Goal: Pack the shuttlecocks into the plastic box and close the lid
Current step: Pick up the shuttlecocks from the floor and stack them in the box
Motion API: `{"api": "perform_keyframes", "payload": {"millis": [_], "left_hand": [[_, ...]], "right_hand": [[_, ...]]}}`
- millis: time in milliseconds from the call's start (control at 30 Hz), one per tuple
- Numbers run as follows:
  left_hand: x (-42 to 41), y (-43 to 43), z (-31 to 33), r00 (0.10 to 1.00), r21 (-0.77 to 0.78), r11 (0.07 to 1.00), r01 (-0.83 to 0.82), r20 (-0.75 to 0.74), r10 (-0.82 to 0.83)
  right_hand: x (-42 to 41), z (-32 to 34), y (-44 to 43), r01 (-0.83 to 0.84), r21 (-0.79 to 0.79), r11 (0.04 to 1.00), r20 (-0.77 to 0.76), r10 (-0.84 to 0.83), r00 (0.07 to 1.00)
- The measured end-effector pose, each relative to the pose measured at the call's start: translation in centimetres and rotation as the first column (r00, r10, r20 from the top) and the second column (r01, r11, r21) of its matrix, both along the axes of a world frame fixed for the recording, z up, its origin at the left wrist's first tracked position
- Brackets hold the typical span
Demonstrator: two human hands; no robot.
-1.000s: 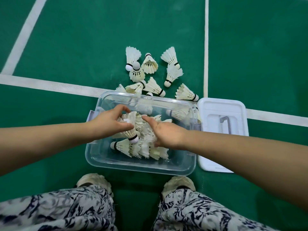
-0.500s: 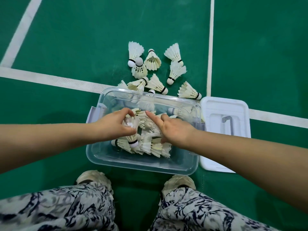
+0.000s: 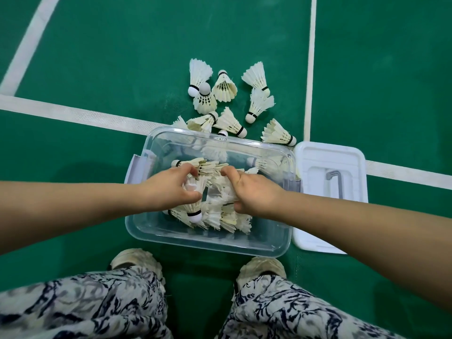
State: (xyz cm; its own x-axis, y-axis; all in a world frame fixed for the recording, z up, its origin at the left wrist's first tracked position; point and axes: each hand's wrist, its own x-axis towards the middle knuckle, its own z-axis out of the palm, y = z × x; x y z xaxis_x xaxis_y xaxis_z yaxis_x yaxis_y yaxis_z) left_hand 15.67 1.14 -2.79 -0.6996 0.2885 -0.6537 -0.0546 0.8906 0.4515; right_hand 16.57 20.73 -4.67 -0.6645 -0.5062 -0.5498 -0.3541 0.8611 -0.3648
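The box point(image 3: 269, 241), clear plastic, sits open on the green floor point(image 3: 122, 57), just ahead of the person's shoes point(image 3: 137, 260). Both hands reach into it from 6 o'clock.

The left hand point(image 3: 168, 189) is over the box's 9 o'clock half. Its fingers are curled round one shuttlecock point(image 3: 195, 185), with the forefinger over the top of the feathers and the thumb under them. The right hand point(image 3: 254, 192) is at the middle of the box, just beside the left without touching it. Its fingers are bent tight into a bunch point(image 3: 223, 189) of feathers, which it grips. How many shuttlecocks it has hold of cannot be told.

Under both hands lies a pile point(image 3: 227, 218) of shuttlecocks, resting on the box's bottom toward 6 o'clock. One in the pile points its cork at 6 o'clock, below the left thumb. More feathers show through the clear wall at 2 o'clock.

The loose shuttlecocks point(image 3: 225, 88) lie scattered on the floor at 12 o'clock of the box, and the nearest ones touch its far rim.

The lid point(image 3: 315, 231), white, lies flat at 3 o'clock, right against the box. A bent metal rod point(image 3: 333, 176) rests on it.

White lines point(image 3: 73, 113) cross the floor, one of them passing under the box. Patterned trousers point(image 3: 85, 307) fill the view at 6 o'clock.
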Motion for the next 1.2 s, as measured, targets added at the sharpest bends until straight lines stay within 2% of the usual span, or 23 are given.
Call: {"api": "perform_keyframes", "payload": {"millis": [200,367,467,800,1033,1133,1200], "left_hand": [[0.1,-0.1,0.1,1.0,-0.002,1.0,0.005,0.006,-0.005],[0.1,0.1,0.2,1.0,-0.009,1.0,0.013,0.002,-0.013],[0.0,0.0,0.2,1.0,-0.006,1.0,0.01,0.008,-0.01],[-0.6,0.0,0.5,0.998,0.023,0.999,-0.029,0.052,0.028],[-1.2,0.4,1.6,0.988,0.132,0.98,-0.149,0.05,0.143],[-1.3,0.8,1.8,0.984,0.164,0.971,-0.176,0.057,0.169],[-1.3,1.1,2.0,0.981,0.185,0.964,-0.192,0.06,0.184]], "right_hand": [[-0.1,0.7,0.5,0.055,0.043,0.998,-0.028,-0.054,0.998],[0.5,0.6,0.8,-0.042,0.185,0.982,-0.04,0.05,0.998],[0.7,0.8,0.9,-0.087,0.215,0.973,-0.062,0.103,0.993],[0.6,1.0,0.6,-0.087,0.319,0.944,-0.071,0.116,0.991],[-1.0,2.8,1.2,0.057,0.219,0.974,-0.03,-0.051,0.998],[-2.0,3.8,1.3,0.15,0.037,0.988,0.02,-0.151,0.988],[-2.2,4.2,0.8,0.261,-0.114,0.959,0.109,-0.249,0.962]]}}
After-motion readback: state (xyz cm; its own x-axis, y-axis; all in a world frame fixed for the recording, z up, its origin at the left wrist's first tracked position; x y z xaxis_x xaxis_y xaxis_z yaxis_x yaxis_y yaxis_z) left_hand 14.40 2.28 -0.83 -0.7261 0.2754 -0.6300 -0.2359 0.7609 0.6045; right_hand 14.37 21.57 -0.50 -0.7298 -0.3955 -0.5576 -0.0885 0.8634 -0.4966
